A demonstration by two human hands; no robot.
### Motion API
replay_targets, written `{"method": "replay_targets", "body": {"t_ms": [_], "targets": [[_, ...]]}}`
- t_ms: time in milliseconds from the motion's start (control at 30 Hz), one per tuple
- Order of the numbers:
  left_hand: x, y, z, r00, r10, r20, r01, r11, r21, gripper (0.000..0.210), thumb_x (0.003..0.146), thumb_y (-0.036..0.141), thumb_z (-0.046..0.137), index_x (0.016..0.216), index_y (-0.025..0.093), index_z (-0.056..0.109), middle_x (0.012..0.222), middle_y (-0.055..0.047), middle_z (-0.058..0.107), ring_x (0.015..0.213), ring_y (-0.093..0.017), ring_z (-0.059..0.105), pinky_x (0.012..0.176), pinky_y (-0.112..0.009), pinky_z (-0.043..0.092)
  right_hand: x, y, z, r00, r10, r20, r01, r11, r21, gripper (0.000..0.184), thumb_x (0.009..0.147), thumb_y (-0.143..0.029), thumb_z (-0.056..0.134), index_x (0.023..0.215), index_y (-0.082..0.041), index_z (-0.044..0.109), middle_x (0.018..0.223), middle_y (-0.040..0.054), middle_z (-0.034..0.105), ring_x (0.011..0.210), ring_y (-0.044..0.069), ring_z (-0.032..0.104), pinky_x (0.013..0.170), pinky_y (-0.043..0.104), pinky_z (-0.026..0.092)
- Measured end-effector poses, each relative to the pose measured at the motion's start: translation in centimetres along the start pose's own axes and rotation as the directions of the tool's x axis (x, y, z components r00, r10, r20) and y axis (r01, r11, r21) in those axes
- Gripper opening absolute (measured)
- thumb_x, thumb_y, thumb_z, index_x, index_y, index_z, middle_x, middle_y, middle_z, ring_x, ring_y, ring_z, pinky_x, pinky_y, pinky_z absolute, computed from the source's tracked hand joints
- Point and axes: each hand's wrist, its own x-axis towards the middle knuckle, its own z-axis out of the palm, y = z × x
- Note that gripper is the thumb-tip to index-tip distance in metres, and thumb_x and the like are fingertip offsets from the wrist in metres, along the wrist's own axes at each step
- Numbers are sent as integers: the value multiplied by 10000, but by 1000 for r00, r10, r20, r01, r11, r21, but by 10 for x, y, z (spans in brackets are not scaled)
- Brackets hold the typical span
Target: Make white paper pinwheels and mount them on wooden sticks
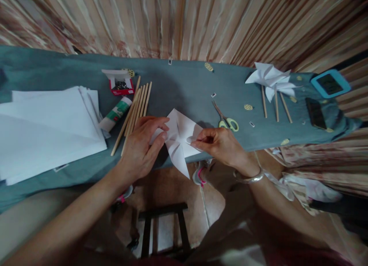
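Observation:
A sheet of white paper, cut and partly folded into a pinwheel [188, 128], lies at the near edge of the table between my hands. One curled flap hangs past that edge. My left hand [140, 145] holds the pinwheel's left side, thumb and fingers close together on a bent flap. With thumb and index finger, my right hand [220, 144] pinches a corner on the right side. Just beyond my right hand lie scissors [227, 122] with pale green handles, their blades slightly apart. Several wooden sticks [137, 108] lie beyond my left hand.
A paper stack [48, 131] covers the left side, beside a green-and-white tube [116, 114] and an open red box [122, 87] of small dark items. Finished pinwheels on sticks [271, 80], a phone [315, 113] and a blue-framed device [330, 84] lie right. A dark stool [163, 211] stands below.

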Motion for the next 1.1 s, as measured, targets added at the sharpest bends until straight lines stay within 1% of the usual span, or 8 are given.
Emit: {"method": "replay_targets", "body": {"t_ms": [133,300,500,733,800,933,1000,1100], "targets": [[0,-2,0,1000,-9,-7,9,1000,11,279,960,354,390,1103,239,600,1046,-60,670,1064,-249,571,949,-453,474,5,10,-6,991,-16,-133,20,999,25,282,814,-438,670,803,-160,714,674,17,660,552,112,523,522,251,362],[0,-4,-2,997,-75,-12,75,997,4,352,957,400,389,1177,202,580,961,-56,682,903,-212,628,856,-379,503,19,12,-5,958,-108,-267,72,987,-142,336,849,-379,641,1083,-145,696,981,102,730,834,203,659,757,309,479],[1,-4,-3,996,-90,-12,90,996,-6,383,956,423,383,1190,191,579,944,-53,688,855,-196,636,827,-346,502,36,3,-2,978,-79,-192,63,994,-91,350,826,-364,660,1101,-148,684,904,71,729,749,177,651,696,291,474],[1,-8,-4,993,-109,-36,108,994,-26,410,955,414,393,1218,152,565,985,-74,686,932,-206,625,893,-363,479,56,13,4,999,-9,40,-1,967,255,218,756,-329,673,835,-129,713,695,34,679,586,119,569,515,234,374],[1,-8,-5,993,-108,-43,106,994,-32,411,950,414,399,1224,155,561,995,-73,685,949,-211,623,898,-366,477,56,13,6,996,68,55,-85,904,419,176,728,-311,672,736,-137,691,622,8,647,506,97,513,471,227,343],[2,-7,-8,992,-103,-71,100,994,-49,374,948,399,406,1217,192,563,1000,-57,683,925,-208,629,891,-366,486,53,15,2,956,281,-80,-131,658,742,191,614,-318,747,685,-160,667,575,-21,638,461,93,494,440,221,353],[2,-8,-8,991,-96,-90,92,995,-50,361,948,386,412,1211,193,568,1000,-57,682,924,-210,628,906,-377,482,49,18,-1,936,332,-120,-91,556,826,211,571,-295,777,700,-165,672,596,-20,658,495,104,532,467,227,404],[3,-11,-7,990,-84,-111,79,996,-51,364,945,370,427,1229,183,557,1013,-67,682,956,-223,625,930,-406,473,39,19,-2,934,350,-71,-107,463,880,275,546,-252,806,772,-173,670,636,-26,671,555,117,585,514,231,476]]}}
